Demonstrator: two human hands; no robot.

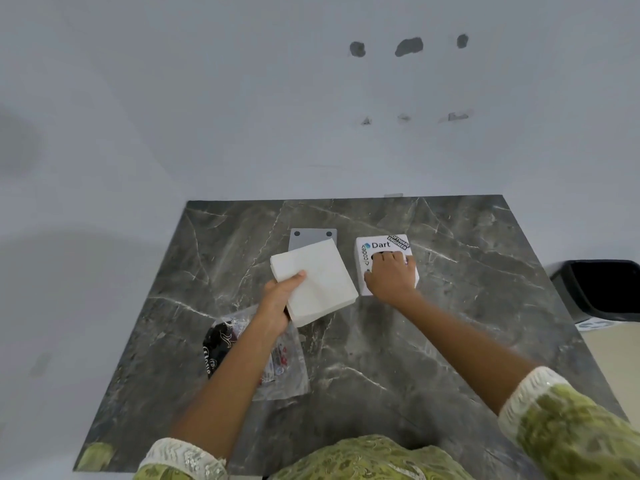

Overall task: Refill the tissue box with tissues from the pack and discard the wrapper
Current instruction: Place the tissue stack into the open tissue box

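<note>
My left hand (278, 299) grips a thick stack of white tissues (318, 278) by its near left corner and holds it above the dark marble table (450, 323). To the right stands the white tissue box (372, 247) with "Dart" and other stickers on top. My right hand (393, 275) lies on the box, fingers at its dark top opening. A grey flat plate (304, 239) with two dark dots lies behind the stack. The clear plastic wrapper (284, 368) with black print lies crumpled under my left forearm.
A black bin (602, 289) stands on the floor past the table's right edge. A white wall runs along the table's far edge. My green patterned clothing fills the bottom of the view.
</note>
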